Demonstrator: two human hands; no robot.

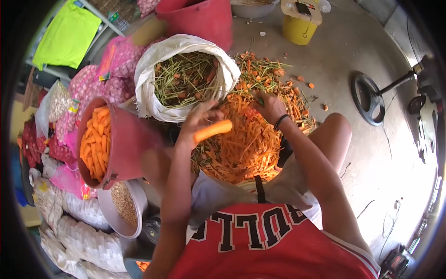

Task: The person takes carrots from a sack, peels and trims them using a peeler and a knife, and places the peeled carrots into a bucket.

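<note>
A peeled orange carrot lies across my left hand, with the fingers curled above it. My right hand is closed over the far side of the peel heap; a bit of green shows at its fingers, but I cannot make out what it grips. Below both hands is a large heap of orange carrot peelings, between my legs. Just beyond my left hand stands a white woven sack with carrots and green stems in it. Cut carrot ends and stems are strewn beyond my right hand.
On the left, a tilted red bucket holds peeled carrots, beside a pale basin. Pink net sacks are piled behind. Farther off stand a large red tub and a yellow bucket. A black wheel is at right.
</note>
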